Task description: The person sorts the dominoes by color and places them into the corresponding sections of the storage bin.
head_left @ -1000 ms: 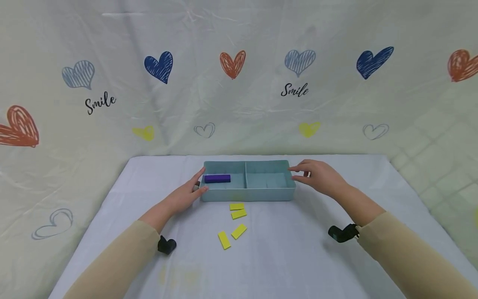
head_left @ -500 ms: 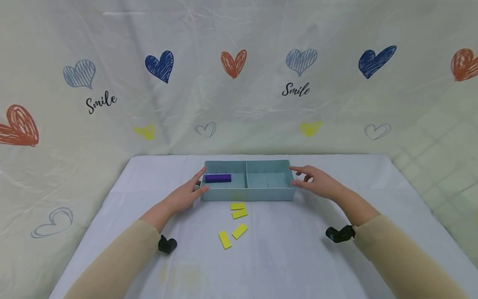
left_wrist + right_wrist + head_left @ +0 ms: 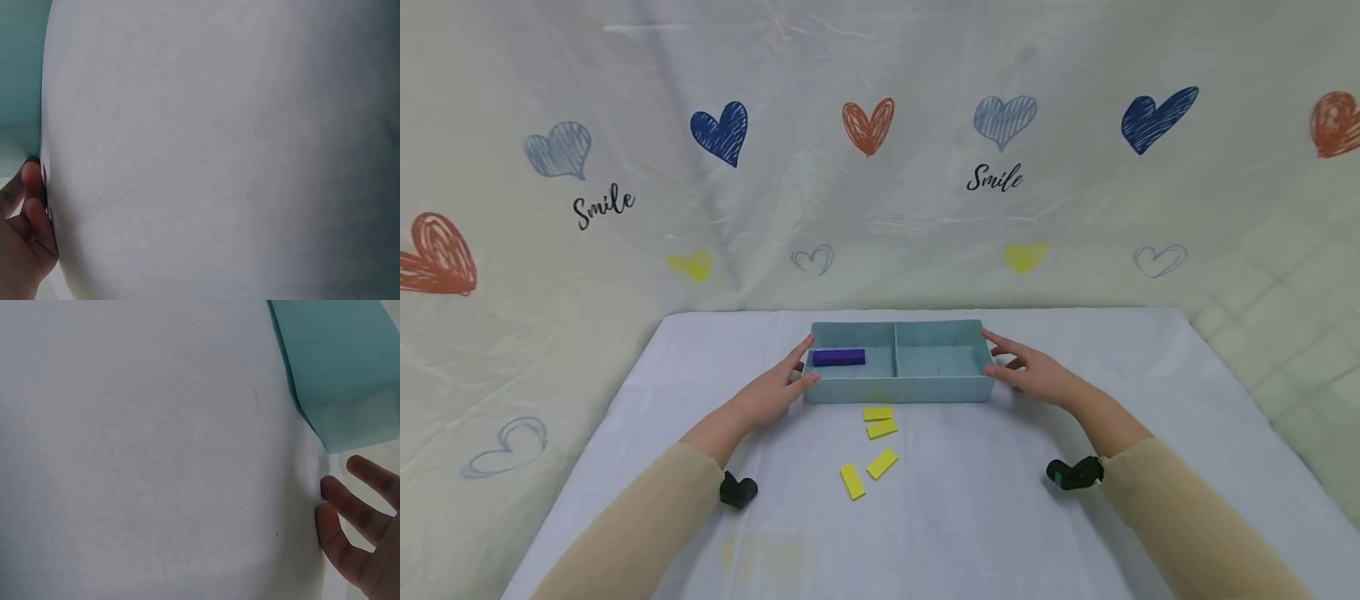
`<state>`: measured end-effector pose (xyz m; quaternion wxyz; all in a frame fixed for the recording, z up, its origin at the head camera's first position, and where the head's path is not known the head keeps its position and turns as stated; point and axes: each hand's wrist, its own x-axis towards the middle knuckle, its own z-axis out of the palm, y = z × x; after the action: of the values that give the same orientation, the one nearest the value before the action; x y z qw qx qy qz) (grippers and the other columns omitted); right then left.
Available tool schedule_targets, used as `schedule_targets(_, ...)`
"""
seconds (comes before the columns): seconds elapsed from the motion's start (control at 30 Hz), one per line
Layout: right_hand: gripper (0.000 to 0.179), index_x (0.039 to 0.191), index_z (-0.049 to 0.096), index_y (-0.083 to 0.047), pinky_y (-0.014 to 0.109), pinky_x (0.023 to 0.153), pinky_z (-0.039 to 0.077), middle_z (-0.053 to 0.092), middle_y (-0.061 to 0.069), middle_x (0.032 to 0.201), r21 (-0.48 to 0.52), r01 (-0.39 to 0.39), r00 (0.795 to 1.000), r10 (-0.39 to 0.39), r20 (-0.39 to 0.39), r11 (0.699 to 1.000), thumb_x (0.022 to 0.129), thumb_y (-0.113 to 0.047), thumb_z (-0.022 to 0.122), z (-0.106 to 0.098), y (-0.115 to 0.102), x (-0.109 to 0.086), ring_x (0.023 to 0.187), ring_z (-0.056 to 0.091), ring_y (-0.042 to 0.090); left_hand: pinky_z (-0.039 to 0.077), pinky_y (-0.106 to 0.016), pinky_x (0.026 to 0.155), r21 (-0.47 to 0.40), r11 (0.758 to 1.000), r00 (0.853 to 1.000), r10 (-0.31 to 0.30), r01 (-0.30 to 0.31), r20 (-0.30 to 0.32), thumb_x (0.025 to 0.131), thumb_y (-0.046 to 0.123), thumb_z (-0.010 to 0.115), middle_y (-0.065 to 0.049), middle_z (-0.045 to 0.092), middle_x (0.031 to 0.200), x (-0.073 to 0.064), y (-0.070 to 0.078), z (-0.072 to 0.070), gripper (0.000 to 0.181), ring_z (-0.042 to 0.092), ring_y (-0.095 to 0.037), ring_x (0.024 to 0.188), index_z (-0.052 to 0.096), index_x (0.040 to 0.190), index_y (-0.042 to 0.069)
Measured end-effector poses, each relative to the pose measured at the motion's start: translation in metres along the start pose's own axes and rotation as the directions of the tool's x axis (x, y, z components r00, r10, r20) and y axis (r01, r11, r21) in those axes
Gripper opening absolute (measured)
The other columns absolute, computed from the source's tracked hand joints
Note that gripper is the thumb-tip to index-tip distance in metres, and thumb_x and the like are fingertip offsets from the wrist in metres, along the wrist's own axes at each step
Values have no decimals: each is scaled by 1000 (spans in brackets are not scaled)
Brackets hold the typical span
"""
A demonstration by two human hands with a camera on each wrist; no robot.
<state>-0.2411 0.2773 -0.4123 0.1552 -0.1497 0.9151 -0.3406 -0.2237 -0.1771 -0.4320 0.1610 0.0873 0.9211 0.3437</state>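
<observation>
A light blue-green box (image 3: 898,390) with two compartments stands at the back of the white table. My left hand (image 3: 769,393) holds its left end, thumb at the front corner and forefinger at the back corner. At the right end, my right hand (image 3: 1037,372) spans the corners the same way. In the right wrist view, the other fingers (image 3: 359,509) stay just off the box wall (image 3: 350,375). A purple bar (image 3: 839,357) lies in the left compartment, and the right compartment holds nothing.
Several small yellow pieces (image 3: 882,464) lie on the white tablecloth (image 3: 970,500) in front of the box. Behind the table hangs a pale curtain (image 3: 895,208) printed with hearts. Each wrist wears a small black camera (image 3: 1075,473).
My right hand has moved in against the box's right end, its thumb and forefinger spreading onto the corners. The left hand and the box keep their places.
</observation>
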Motion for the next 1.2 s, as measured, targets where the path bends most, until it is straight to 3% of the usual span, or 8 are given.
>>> schedule_targets(0.33, 77, 160, 15, -34, 48, 91, 50, 42, 21, 149, -13, -44, 999, 45, 25, 999, 98, -48, 58, 0, 2, 3, 130, 46, 41, 30, -64, 108, -9, 1000, 1000, -14, 14, 10, 97, 63, 46, -16, 38, 153, 2, -1, 0, 74, 46, -39, 133, -3, 153, 55)
schedule_targets(0.47, 78, 160, 15, -34, 48, 92, 49, 43, 21, 148, -9, -44, 999, 44, 29, 999, 97, -51, 58, 1, 2, 5, 130, 46, 41, 36, -61, 106, -23, 1000, 1000, -13, 13, 17, 99, 60, 46, -15, 38, 152, 2, -2, -2, 73, 55, -33, 122, -1, 154, 54)
schedule_targets(0.63, 80, 160, 16, -35, 47, 91, 50, 44, 20, 148, -6, -42, 999, 42, 30, 999, 95, -56, 58, 2, 5, 5, 130, 47, 40, 44, -55, 100, -19, 1000, 1000, 13, -13, -8, 97, 67, 41, -11, 43, 147, -2, 2, -8, 74, 63, -25, 104, 5, 158, 45)
schedule_targets(0.87, 82, 159, 16, -36, 47, 91, 50, 43, 21, 147, 6, -55, 998, 55, 24, 998, 93, -60, 58, 0, 3, 2, 130, 47, 40, 43, -56, 101, 20, 999, 996, 40, -39, -81, 98, 66, 39, -9, 47, 144, -10, 10, -15, 75, 53, -32, 120, 14, 160, 31)
schedule_targets(1.03, 82, 160, 15, -33, 48, 91, 50, 42, 22, 148, 6, -54, 998, 54, 27, 999, 94, -57, 58, 0, 0, -1, 130, 46, 41, 40, -57, 104, 16, 999, 997, 46, -45, -67, 97, 69, 36, -10, 46, 145, -14, 10, -15, 76, 51, -33, 124, 14, 160, 32)
schedule_targets(1.2, 81, 160, 15, -33, 48, 91, 50, 43, 23, 147, -4, -58, 998, 58, 25, 998, 95, -56, 58, 1, 0, 1, 129, 46, 41, 47, -51, 96, 43, 997, 994, 63, -59, -87, 95, 73, 37, -8, 46, 145, -17, 7, -12, 79, 54, -29, 118, 14, 160, 33)
